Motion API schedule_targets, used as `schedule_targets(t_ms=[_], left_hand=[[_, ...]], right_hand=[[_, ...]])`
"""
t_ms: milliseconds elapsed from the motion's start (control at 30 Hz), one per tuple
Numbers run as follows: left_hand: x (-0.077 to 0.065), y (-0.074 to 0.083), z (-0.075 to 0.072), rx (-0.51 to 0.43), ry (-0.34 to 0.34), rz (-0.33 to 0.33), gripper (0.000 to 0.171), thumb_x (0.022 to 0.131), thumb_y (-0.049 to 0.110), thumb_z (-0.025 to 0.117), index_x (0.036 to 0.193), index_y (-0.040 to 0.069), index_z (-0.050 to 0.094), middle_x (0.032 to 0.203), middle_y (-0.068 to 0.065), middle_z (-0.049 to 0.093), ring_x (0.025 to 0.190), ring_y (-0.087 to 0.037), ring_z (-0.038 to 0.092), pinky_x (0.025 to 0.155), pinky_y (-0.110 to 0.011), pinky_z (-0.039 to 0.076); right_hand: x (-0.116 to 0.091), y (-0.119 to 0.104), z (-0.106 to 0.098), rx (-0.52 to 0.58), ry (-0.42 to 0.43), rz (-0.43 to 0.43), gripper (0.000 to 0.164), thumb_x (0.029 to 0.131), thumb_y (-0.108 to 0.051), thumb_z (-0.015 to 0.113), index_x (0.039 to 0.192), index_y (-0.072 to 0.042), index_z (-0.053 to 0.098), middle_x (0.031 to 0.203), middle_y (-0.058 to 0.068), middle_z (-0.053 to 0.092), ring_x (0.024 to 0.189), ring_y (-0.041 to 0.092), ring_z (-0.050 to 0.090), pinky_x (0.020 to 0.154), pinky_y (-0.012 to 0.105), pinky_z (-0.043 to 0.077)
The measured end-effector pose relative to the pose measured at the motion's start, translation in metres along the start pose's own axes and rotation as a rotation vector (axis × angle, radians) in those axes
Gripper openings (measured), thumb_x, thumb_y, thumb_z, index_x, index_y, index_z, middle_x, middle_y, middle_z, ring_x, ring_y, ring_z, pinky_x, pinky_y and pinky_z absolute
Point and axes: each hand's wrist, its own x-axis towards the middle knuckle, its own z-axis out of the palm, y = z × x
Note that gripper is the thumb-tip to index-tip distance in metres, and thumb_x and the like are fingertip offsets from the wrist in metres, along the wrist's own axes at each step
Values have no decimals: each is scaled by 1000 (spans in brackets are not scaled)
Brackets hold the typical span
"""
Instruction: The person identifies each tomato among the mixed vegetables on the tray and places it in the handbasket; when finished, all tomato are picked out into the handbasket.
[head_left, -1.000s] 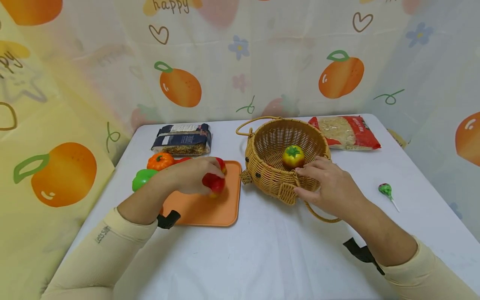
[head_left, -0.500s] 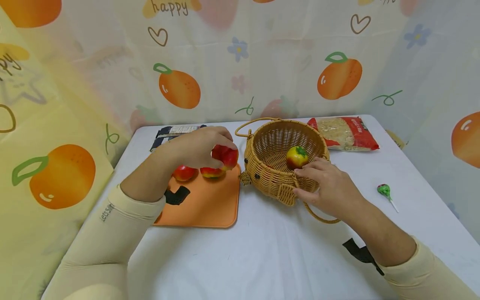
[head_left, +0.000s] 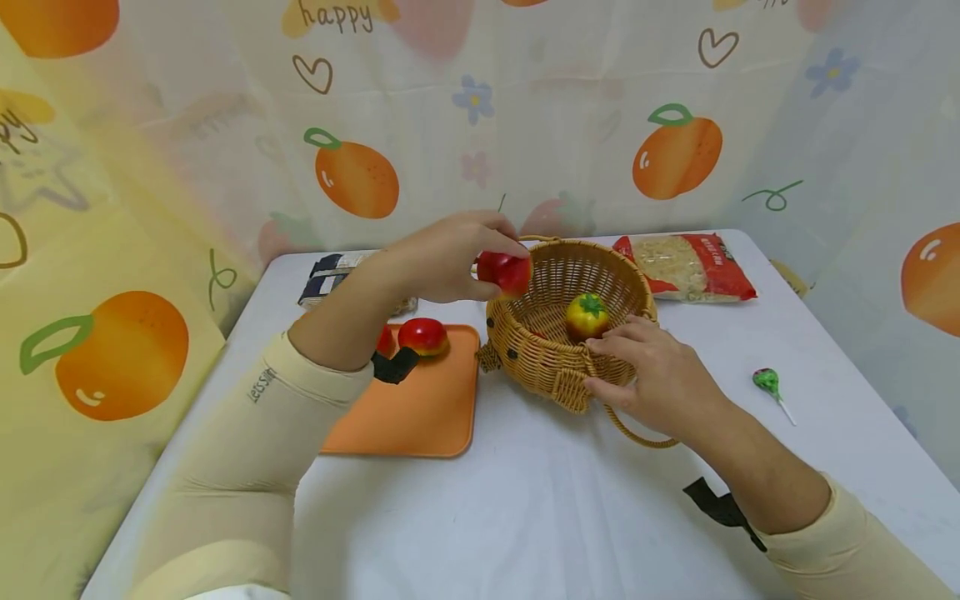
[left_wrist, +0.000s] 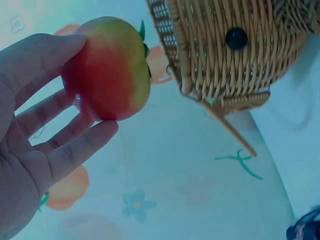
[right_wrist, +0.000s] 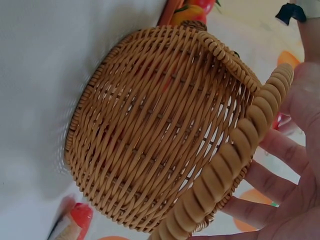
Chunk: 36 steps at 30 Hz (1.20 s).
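My left hand (head_left: 450, 254) holds a red-and-yellow fruit with a green leafy top (left_wrist: 112, 70) between thumb and fingertips, raised at the left rim of the wicker basket (head_left: 536, 367). The animal-shaped basket has dark eyes, a snout and rope-like handles. Inside it lies a similar yellow-green fruit (head_left: 585, 318). At the basket's near right rim, my right hand (head_left: 667, 375) grips the edge, fingers over the rim and thumb outside. On the orange tray (head_left: 420, 417) sits a red fruit with a yellow underside (head_left: 424, 336); another red one is partly hidden behind my left arm.
A dark-blue packet (head_left: 326, 279) lies at the back left, partly covered by my left arm. Behind the basket is a red-and-clear food bag (head_left: 686, 265). A green-wrapped lollipop (head_left: 768, 383) rests on the white table at the right. A printed curtain stands close behind.
My left hand has lifted the red-and-yellow fruit off the tray and carried it right to the basket's rim. The fruit inside has shifted slightly. My right hand stays at the rim.
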Motion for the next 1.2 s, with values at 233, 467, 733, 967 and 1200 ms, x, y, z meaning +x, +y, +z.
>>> schedule_targets(t_ms=[233, 467, 733, 967, 1200], left_hand=[[25, 10, 18, 10, -39, -15, 48, 91, 22, 78, 137, 16, 66, 141, -6, 55, 131, -24, 50, 102, -34, 53], [45, 14, 43, 40, -160, -31, 51, 91, 21, 77, 140, 17, 64, 143, -6, 54, 132, -23, 48, 106, -33, 50], [49, 9, 56, 62, -190, -44, 61, 92, 21, 76, 149, 19, 56, 145, -6, 52, 132, -21, 50, 107, -32, 49], [45, 11, 53, 48, -174, -79, 67, 92, 25, 77, 153, 22, 50, 148, -5, 49, 136, -22, 47, 115, -36, 43], [32, 12, 42, 33, -118, -74, 68, 90, 28, 79, 152, 21, 52, 146, -3, 51, 133, -20, 48, 111, -34, 46]], right_hand=[[-1, 0, 0, 3, -4, 3, 45, 86, -35, 83, 125, -15, 75, 121, 12, 69, 125, 37, 57, 91, 62, 56], [-1, 1, 3, 4, 27, -16, 44, 84, -34, 84, 123, -14, 76, 119, 11, 69, 120, 33, 60, 88, 57, 59], [-1, 0, 2, 0, 9, -6, 44, 84, -34, 83, 124, -15, 76, 121, 12, 69, 129, 37, 56, 92, 62, 55], [-2, 0, 1, -6, 0, 3, 45, 85, -35, 83, 124, -16, 75, 123, 12, 69, 129, 38, 56, 92, 64, 55], [-2, 0, 0, -7, -14, 14, 46, 86, -36, 82, 126, -16, 75, 126, 14, 68, 136, 44, 50, 96, 68, 50]])
